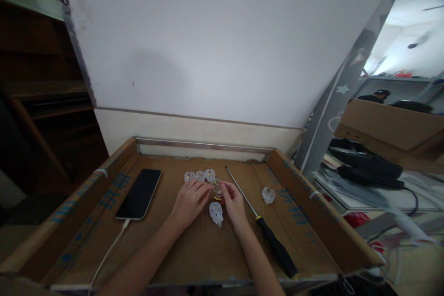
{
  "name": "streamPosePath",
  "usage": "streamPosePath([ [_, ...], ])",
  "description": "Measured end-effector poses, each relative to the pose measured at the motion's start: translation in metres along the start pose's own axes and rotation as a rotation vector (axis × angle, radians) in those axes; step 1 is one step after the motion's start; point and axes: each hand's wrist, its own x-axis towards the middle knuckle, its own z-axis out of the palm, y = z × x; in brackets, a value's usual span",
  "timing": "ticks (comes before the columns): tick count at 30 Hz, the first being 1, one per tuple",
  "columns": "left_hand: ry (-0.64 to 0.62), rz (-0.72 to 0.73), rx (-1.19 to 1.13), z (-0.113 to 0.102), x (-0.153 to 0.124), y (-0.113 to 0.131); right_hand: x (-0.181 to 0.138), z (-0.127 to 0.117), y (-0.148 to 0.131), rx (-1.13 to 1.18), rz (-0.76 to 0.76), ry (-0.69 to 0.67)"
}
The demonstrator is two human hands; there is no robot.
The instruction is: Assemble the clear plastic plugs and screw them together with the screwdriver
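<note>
In the middle of the cardboard-lined bench, my left hand point(190, 201) and my right hand point(234, 203) meet at a small clear plastic plug part point(217, 187). My right thumb and fingers pinch it from the right side; my left fingertips close on its left edge. Small brass and red bits point(218, 198) show just under it, partly covered by my fingers. A loose clear plug half point(216, 213) lies below, between my wrists. Behind my left hand sit three clear plug pieces point(200, 175) with brass-coloured metal in them.
A long screwdriver point(274, 243) with a black and yellow handle lies right of my right arm. Another clear plug piece point(268, 195) rests beyond it. At left is a phone point(139, 194) on a white cable. Raised cardboard sides point(326, 215) border the bench; a person point(378, 96) is far right.
</note>
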Motion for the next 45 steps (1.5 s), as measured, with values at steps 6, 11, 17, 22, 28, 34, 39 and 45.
streamPosePath([
  [6,-0.051,0.063,0.102,-0.001,0.000,0.001,-0.001,0.000,0.003,-0.007,-0.018,-0.029],
  [11,-0.079,0.080,0.139,-0.001,0.000,0.003,0.001,-0.002,0.005,-0.025,-0.015,-0.047],
  [17,-0.103,0.116,0.187,0.003,0.002,0.005,0.003,-0.005,0.002,-0.074,-0.022,-0.057],
  [22,-0.104,0.154,0.180,0.004,0.000,0.007,-0.002,-0.005,-0.004,-0.079,-0.043,-0.044],
  [28,-0.058,0.086,0.119,-0.002,0.001,0.010,-0.001,-0.008,-0.006,-0.064,-0.042,0.034],
  [34,-0.175,0.028,0.062,0.002,0.000,-0.004,0.005,-0.016,0.004,-0.093,-0.001,0.171],
  [39,-0.306,0.079,0.031,0.008,-0.001,-0.003,0.003,-0.018,0.007,-0.133,-0.022,0.223],
  [45,-0.327,0.069,0.002,0.007,0.000,0.007,0.001,-0.017,0.005,-0.151,-0.043,0.241],
])
